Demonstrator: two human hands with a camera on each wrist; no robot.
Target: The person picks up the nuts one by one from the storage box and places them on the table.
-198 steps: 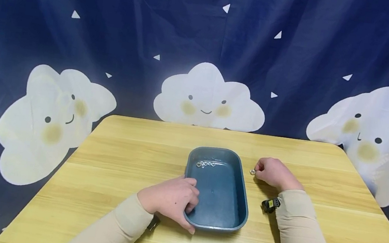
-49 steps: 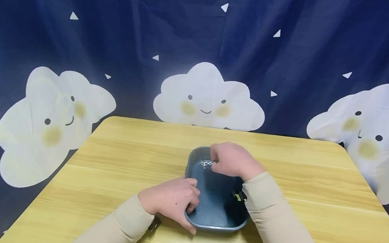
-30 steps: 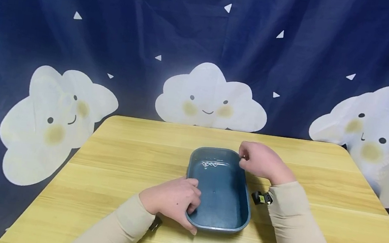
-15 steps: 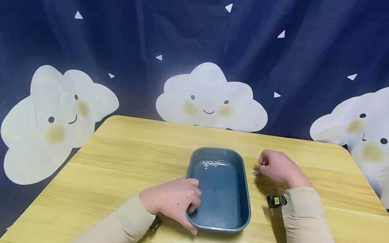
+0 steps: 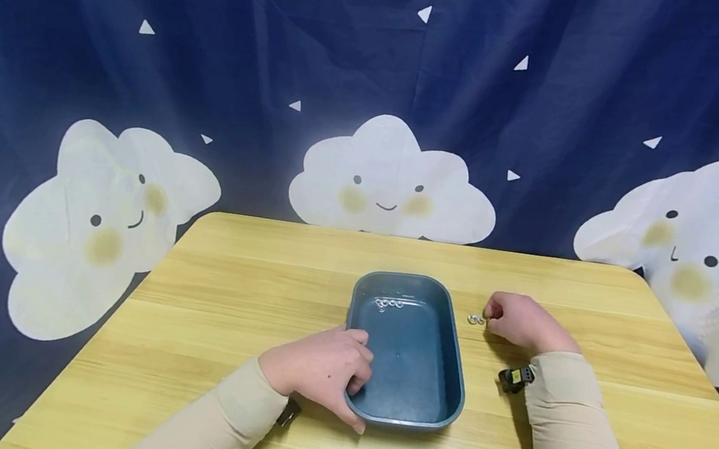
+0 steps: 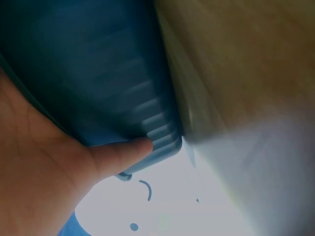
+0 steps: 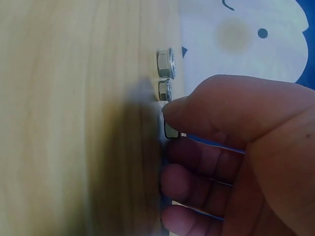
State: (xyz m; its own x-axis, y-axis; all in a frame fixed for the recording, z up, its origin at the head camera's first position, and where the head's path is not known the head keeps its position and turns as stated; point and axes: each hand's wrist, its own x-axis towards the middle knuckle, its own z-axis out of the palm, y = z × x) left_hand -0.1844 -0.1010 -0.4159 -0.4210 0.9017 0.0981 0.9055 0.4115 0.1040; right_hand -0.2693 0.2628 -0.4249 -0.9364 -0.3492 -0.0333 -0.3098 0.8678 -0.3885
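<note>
Head view: blue tray on wood-grain surface, approx. midway btwn its L & R edges. My L hand grips the tray's near L corner; small shiny nuts lie by its far L corner. My R hand is R of the tray, toward the surface's far R corner, w/ two loose nuts btwn.

L wrist view: my thumb lies along the tray's outer wall.

R wrist view: thumb & index finger pinch a third nut, nr the two.
</note>
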